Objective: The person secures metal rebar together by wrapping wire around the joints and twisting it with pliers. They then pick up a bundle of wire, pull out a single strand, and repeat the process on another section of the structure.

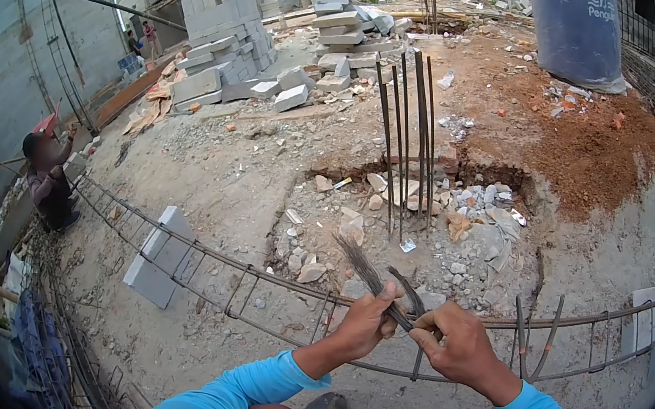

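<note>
My left hand (364, 323) is closed around a bundle of thin dark tie wire (359, 263), whose frayed ends fan out up and to the left. Close beside it, my right hand (456, 340) pinches the lower end of the wire between thumb and fingers. A dark curved strand (408, 290) rises between the two hands. Both hands are over a long rebar cage (287, 284) with stirrups, which crosses in front of me. To the right of my right hand, a pair of pincers (524, 356) with orange marks rests on the cage, handles up.
Concrete blocks (155, 263) prop the cage at left and right. Beyond it, upright rebars (405, 148) rise from a rubble-filled pit. Farther back are stacked blocks (223, 25), a blue tank (577, 34) and reddish soil (600, 162). A person (52, 182) crouches at the cage's left end.
</note>
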A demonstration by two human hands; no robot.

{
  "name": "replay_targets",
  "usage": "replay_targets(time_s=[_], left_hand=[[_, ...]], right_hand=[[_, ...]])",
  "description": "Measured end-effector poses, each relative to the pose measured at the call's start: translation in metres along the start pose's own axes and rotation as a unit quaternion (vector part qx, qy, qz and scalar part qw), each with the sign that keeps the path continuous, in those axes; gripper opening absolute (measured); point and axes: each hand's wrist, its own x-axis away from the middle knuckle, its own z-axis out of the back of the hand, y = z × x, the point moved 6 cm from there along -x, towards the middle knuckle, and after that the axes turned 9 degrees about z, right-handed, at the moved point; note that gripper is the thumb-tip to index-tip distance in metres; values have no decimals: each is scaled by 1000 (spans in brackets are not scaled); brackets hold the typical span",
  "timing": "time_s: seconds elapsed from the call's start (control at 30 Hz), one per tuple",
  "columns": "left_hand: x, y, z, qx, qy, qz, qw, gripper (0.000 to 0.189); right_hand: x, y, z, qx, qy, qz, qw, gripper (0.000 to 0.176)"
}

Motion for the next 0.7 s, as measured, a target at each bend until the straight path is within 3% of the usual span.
replay_targets(time_s=[0.1, 0.17, 0.3, 0.37, 0.4, 0.47, 0.6, 0.7], left_hand=[[2, 2, -3, -24, -2, -32, 999, 57], [-3, -1, -1, -53, -31, -26, 998, 64], [8, 9, -21, -60, -19, -69, 996, 57], [6, 6, -20, -72, -25, -66, 995, 54], [6, 6, -22, -73, -25, -66, 995, 54], [7, 8, -24, -77, -14, -72, 994, 52], [-1, 2, -11, -88, -41, -43, 994, 54], [-4, 6, -12, -52, -57, -45, 996, 52]], right_hand=[[2, 1, -1, 45, -17, 15, 999, 16], [3, 2, 2, 55, 21, 9, 998, 16], [8, 4, 4, 55, 51, 8, 997, 13], [12, 12, 7, 18, 84, -80, 993, 11], [13, 15, 7, 18, 84, -80, 993, 11], [12, 10, 5, 90, 56, 35, 994, 10], [14, 14, 4, 101, 52, 35, 993, 7], [13, 27, 8, 13, 58, -33, 998, 7]])
